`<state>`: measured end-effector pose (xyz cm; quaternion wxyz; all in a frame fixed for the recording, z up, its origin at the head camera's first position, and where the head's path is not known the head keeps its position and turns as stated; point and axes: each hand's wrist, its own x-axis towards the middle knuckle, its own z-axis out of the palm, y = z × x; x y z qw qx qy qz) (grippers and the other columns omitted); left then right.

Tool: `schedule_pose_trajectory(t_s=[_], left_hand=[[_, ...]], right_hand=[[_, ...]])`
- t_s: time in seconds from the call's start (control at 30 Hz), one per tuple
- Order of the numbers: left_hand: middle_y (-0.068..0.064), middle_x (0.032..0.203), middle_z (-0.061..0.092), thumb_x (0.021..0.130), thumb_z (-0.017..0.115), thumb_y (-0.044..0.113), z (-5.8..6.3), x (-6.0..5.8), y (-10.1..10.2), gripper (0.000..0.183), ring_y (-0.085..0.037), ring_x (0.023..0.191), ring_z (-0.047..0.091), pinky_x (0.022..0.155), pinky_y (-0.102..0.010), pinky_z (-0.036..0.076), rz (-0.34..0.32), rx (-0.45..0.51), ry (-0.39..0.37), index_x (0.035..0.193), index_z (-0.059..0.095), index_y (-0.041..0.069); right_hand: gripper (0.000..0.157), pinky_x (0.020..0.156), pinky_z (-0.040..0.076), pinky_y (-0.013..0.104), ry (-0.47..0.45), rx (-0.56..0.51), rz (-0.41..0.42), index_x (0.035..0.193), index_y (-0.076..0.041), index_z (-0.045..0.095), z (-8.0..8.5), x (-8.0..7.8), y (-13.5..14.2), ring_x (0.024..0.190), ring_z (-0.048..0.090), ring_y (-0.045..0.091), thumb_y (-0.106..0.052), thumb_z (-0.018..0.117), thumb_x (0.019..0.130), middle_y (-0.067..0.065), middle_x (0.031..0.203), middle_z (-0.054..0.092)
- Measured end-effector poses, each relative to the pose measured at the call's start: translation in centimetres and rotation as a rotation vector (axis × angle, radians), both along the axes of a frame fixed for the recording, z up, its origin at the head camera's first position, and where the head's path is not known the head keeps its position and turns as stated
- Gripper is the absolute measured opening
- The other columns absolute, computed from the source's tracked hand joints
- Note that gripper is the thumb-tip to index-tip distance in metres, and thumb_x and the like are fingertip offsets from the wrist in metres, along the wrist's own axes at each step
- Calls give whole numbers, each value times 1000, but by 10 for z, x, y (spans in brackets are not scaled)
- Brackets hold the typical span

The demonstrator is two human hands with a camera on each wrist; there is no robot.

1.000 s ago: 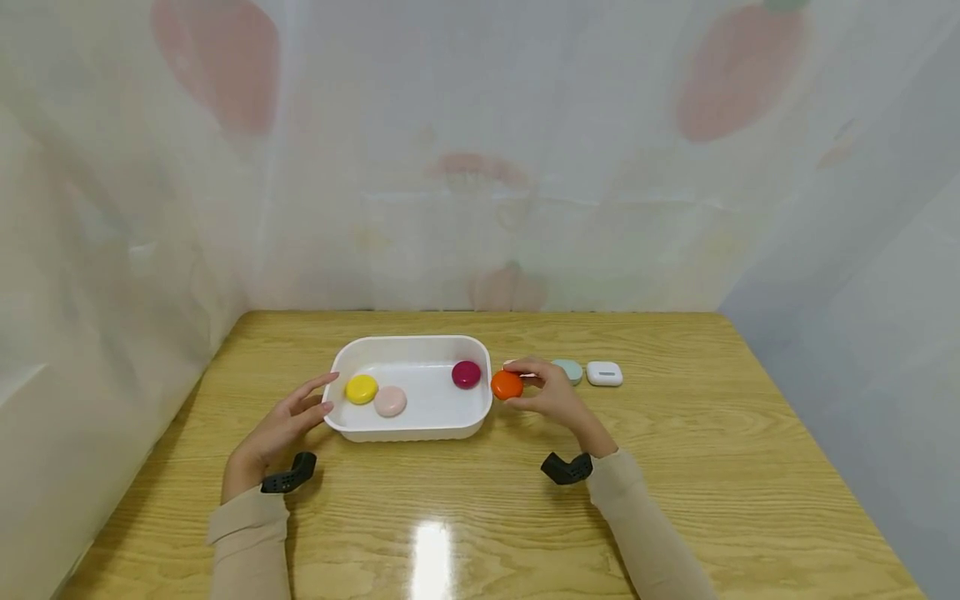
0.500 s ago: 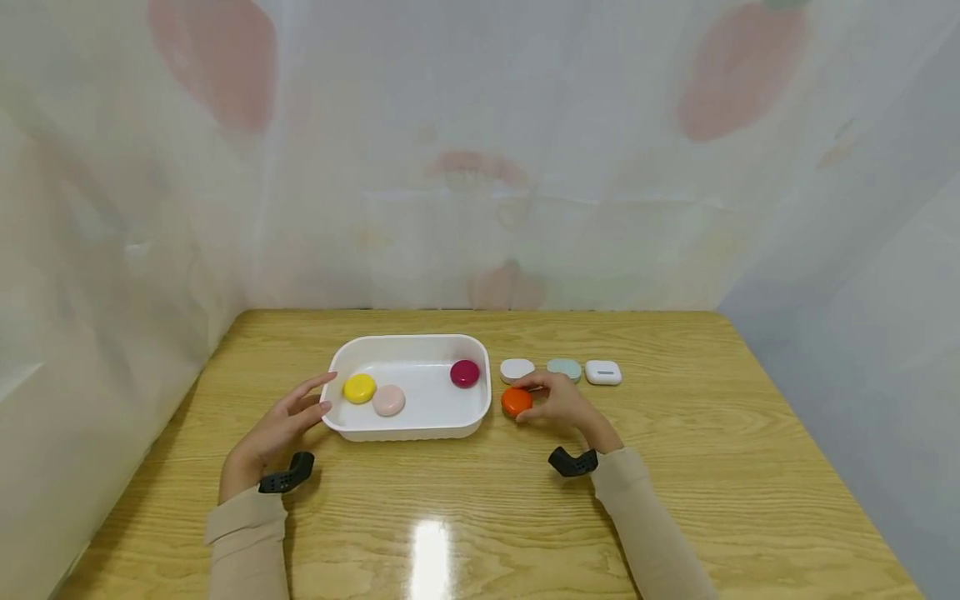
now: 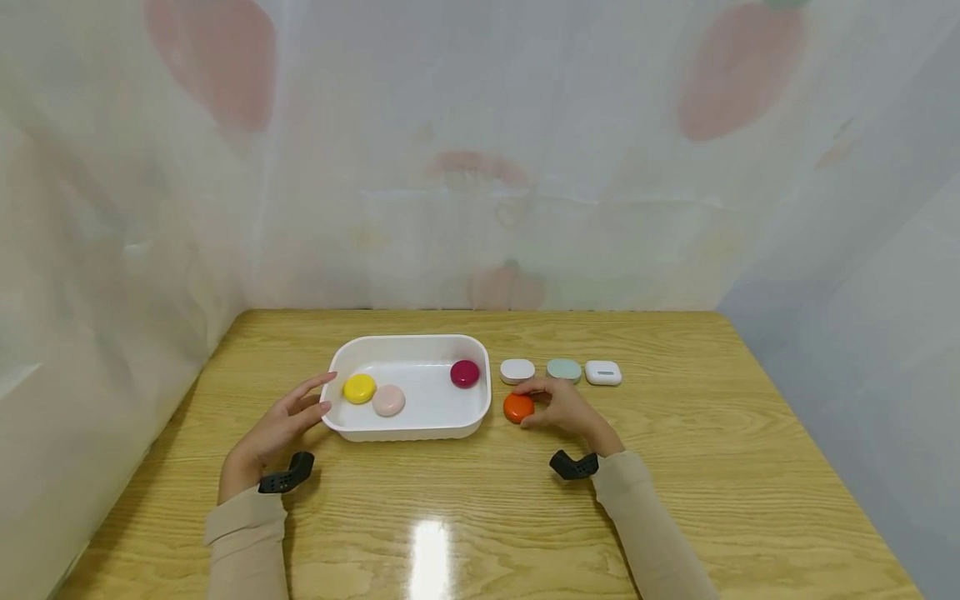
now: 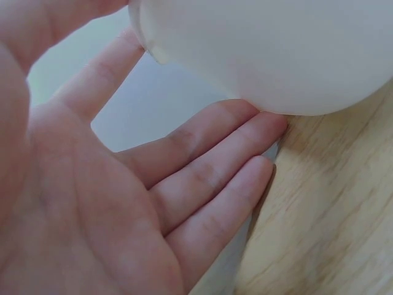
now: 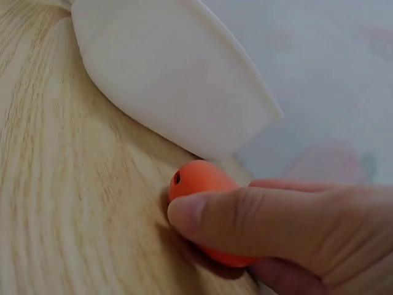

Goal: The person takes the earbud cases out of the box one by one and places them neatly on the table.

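In the head view my right hand (image 3: 558, 407) pinches a round, glossy orange case (image 3: 519, 407) between thumb and fingers. The case is down on the wooden table, just right of a white plastic bin (image 3: 427, 434). A small dark slot shows on the orange case (image 5: 199, 178) in the right wrist view, where my thumb (image 5: 190, 215) presses its side. My left hand (image 3: 277, 429) touches the bin's left end with relaxed, fairly straight fingers. Inside the bin lie a yellow round case (image 3: 360, 388), a pale pink one (image 3: 388, 401) and a dark red one (image 3: 465, 373).
Behind the orange case, a white oval case (image 3: 517, 371), a pale green oval case (image 3: 564, 370) and a white earbud case (image 3: 603, 372) stand in a row. A patterned curtain (image 3: 480, 233) hangs behind the table's far edge (image 3: 645, 313).
My right hand has brought the orange case from beside the bin's right rim toward me and slightly right, onto the table. The white oval case has come into full view. My left hand stays put.
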<state>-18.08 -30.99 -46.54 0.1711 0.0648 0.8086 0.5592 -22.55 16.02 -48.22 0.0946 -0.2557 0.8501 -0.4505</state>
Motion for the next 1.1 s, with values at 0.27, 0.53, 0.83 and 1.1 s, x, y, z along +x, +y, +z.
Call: schedule_pose_trajectory(t_s=[0.27,0.53,0.83,1.1], left_hand=[[-29,157,20,101,47,33,-1,0,0,60,-49,142,26,109,-75,19,12,-18,-23,154,21,24],[-27,158,20,101,47,34,-2,-3,0,59,-48,142,26,110,-74,18,22,-5,-39,154,21,27],[-28,157,21,102,45,34,-1,-1,-2,59,-47,141,27,110,-73,20,12,-7,-24,154,20,25],[-28,157,23,101,47,35,1,0,2,60,-46,141,30,111,-72,22,18,-24,-23,154,21,26]], right_hand=[[49,102,49,42,-41,-54,25,120,-2,65,0,-1,1,114,61,33,-8,82,74,19,123,65],[47,101,50,43,-18,-121,30,120,5,63,8,-3,4,114,61,38,-4,78,77,24,121,65],[41,100,49,51,48,-179,43,120,8,61,35,1,-16,112,62,42,-3,73,82,28,119,65],[33,96,52,50,67,-280,20,112,12,63,52,14,-49,106,62,46,4,71,81,34,113,64]])
